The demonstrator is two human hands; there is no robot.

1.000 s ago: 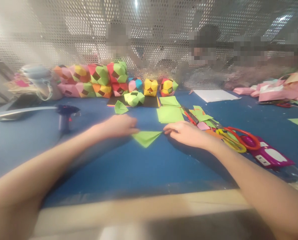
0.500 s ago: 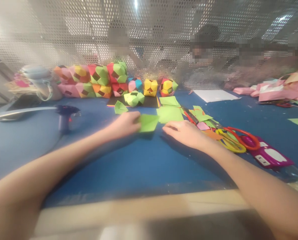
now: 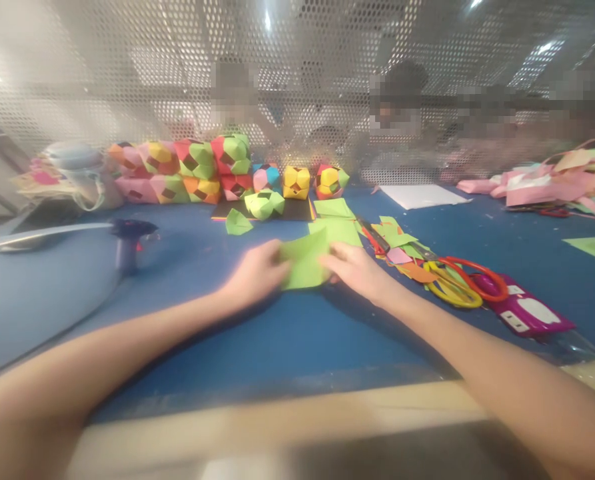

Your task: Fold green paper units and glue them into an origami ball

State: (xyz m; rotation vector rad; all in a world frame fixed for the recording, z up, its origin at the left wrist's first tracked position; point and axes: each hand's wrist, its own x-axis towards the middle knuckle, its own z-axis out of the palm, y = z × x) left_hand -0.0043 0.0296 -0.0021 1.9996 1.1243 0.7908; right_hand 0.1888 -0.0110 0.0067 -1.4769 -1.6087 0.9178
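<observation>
A green paper square (image 3: 304, 261) is held above the blue tabletop between my two hands. My left hand (image 3: 260, 272) pinches its left edge, thumb toward me. At the paper's right edge, my right hand (image 3: 352, 267) grips with bent fingers, slightly blurred. Just behind lies a stack of green paper sheets (image 3: 336, 230). A folded green paper piece (image 3: 238, 222) sits beyond my left hand, and a partly built green paper ball (image 3: 264, 203) rests on dark sheets.
Folded paper balls (image 3: 194, 158) stand stacked along the perforated screen. At left stand a glue gun (image 3: 130, 243) and a cup (image 3: 77, 170). On the right lie paper scraps (image 3: 397, 235), red scissors (image 3: 492, 277), yellow scissors (image 3: 452, 287), a purple packet (image 3: 532, 310) and a white sheet (image 3: 422, 195).
My left hand has brought the green paper square a little toward me. My right hand, empty-looking before near the stack, has taken hold of its right edge.
</observation>
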